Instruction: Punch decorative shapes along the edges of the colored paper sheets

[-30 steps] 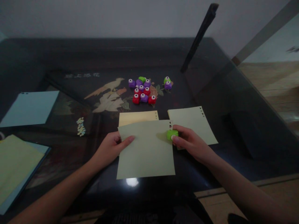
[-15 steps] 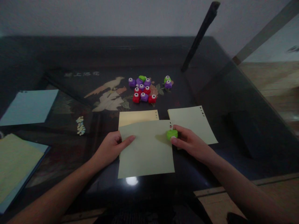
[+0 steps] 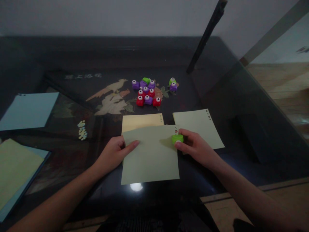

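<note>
My left hand (image 3: 117, 151) grips the left edge of a pale green sheet of paper (image 3: 149, 158), thumb on top and fingers underneath. At the sheet's upper right edge, my right hand (image 3: 194, 145) is closed around a green craft punch (image 3: 177, 139), its thumb on the white button. The punch sits over the paper's edge, just below a few small punched holes. Part of a cream sheet (image 3: 142, 120) shows from beneath the held paper. Another pale sheet (image 3: 198, 125), with a row of holes at its upper right, lies behind my right hand.
Red, purple and green punches (image 3: 147, 91) cluster at mid-table, with two more punches (image 3: 173, 84) to their right. Small paper cut-outs (image 3: 82, 130) lie left. A blue sheet (image 3: 30, 109) and stacked yellow-green paper (image 3: 19, 170) are far left. A dark post (image 3: 206, 37) rises behind.
Both hands hold nearly the same pose on the paper and the punch. The whole view has shifted very slightly; my right thumb still rests on the punch's button.
</note>
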Demonstrator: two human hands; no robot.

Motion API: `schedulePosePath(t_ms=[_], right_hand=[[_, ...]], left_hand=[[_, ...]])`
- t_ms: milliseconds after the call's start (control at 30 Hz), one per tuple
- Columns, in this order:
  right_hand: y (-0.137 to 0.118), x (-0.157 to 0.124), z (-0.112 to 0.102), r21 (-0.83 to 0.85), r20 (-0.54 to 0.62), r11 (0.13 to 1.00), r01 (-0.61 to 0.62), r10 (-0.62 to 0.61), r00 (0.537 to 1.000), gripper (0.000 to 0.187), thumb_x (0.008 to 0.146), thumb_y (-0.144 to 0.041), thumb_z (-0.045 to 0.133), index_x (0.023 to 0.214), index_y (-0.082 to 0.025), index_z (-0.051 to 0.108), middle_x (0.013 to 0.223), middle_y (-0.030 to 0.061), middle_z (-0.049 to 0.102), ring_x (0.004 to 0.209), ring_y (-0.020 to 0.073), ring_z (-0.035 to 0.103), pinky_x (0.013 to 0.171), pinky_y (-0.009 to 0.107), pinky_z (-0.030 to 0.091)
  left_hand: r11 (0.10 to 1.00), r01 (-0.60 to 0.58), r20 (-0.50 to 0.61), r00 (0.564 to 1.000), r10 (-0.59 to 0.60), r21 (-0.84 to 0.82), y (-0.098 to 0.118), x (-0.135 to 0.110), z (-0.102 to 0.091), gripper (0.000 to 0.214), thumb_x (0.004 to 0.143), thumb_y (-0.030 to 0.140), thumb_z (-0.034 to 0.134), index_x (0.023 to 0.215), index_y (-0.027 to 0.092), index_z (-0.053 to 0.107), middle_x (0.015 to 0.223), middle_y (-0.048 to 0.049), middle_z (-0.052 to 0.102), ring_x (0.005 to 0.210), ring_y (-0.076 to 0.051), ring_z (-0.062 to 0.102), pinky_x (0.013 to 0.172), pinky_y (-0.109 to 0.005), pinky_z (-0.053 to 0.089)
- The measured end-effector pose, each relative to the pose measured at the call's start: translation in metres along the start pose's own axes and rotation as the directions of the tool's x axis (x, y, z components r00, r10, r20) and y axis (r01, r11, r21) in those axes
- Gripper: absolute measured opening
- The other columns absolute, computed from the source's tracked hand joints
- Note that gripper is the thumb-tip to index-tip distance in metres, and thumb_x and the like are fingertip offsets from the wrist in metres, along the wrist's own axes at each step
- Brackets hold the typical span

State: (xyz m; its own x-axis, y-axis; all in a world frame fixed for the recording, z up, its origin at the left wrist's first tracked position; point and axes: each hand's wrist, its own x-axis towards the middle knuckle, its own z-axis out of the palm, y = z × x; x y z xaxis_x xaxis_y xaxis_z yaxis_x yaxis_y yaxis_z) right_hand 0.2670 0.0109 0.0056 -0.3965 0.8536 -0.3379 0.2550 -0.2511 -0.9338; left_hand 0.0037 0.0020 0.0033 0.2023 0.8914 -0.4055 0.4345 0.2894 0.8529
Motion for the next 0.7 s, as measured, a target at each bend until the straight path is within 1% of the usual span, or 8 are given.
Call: schedulePosePath(t_ms=[167, 400, 567, 700], right_hand=[[-0.0005, -0.0008, 0.0009, -0.061, -0.026, 0.998, 0.014, -0.015, 1.000, 0.029, 0.077, -0.045, 0.062, 0.076, -0.019, 0.048, 0.063, -0.0036, 0.040, 0.056, 0.0105, 0.040, 0.049, 0.024, 0.030], [-0.0017, -0.0019, 0.0031, -0.139, -0.069, 0.990, 0.027, -0.037, 0.997, 0.027, 0.078, -0.044, 0.060, 0.076, -0.019, 0.050, 0.062, -0.0030, 0.042, 0.055, 0.0107, 0.041, 0.048, 0.024, 0.030], [-0.0024, -0.0023, 0.0039, -0.144, -0.071, 0.989, 0.037, -0.048, 0.996, 0.028, 0.078, -0.045, 0.060, 0.080, -0.018, 0.051, 0.062, -0.0036, 0.041, 0.053, 0.0101, 0.039, 0.047, 0.024, 0.029], [-0.0021, -0.0023, 0.0045, -0.134, -0.085, 0.989, 0.058, -0.070, 0.994, 0.028, 0.079, -0.045, 0.058, 0.082, -0.018, 0.051, 0.063, -0.0033, 0.041, 0.055, 0.0103, 0.039, 0.047, 0.024, 0.030]], left_hand=[[1.000, 0.011, 0.009, 1.000, -0.011, -0.003, 0.0011, -0.0004, 0.0000, 0.024, 0.078, 0.039, 0.058, 0.076, 0.016, 0.067, 0.077, -0.0061, 0.075, 0.061, -0.018, 0.066, 0.050, -0.025, 0.051], [1.000, 0.029, -0.002, 1.000, -0.029, -0.011, 0.0026, -0.0004, 0.0006, 0.025, 0.077, 0.040, 0.058, 0.073, 0.017, 0.067, 0.075, -0.0064, 0.075, 0.060, -0.018, 0.066, 0.048, -0.024, 0.050], [0.999, 0.035, -0.004, 0.999, -0.036, -0.033, 0.0022, -0.0006, 0.0013, 0.026, 0.075, 0.042, 0.060, 0.069, 0.016, 0.066, 0.072, -0.0053, 0.074, 0.058, -0.017, 0.065, 0.047, -0.023, 0.050], [0.997, 0.037, -0.005, 0.999, -0.038, -0.061, 0.0018, -0.0009, 0.0015, 0.025, 0.076, 0.041, 0.061, 0.070, 0.017, 0.066, 0.074, -0.0055, 0.074, 0.057, -0.017, 0.065, 0.047, -0.023, 0.049]])
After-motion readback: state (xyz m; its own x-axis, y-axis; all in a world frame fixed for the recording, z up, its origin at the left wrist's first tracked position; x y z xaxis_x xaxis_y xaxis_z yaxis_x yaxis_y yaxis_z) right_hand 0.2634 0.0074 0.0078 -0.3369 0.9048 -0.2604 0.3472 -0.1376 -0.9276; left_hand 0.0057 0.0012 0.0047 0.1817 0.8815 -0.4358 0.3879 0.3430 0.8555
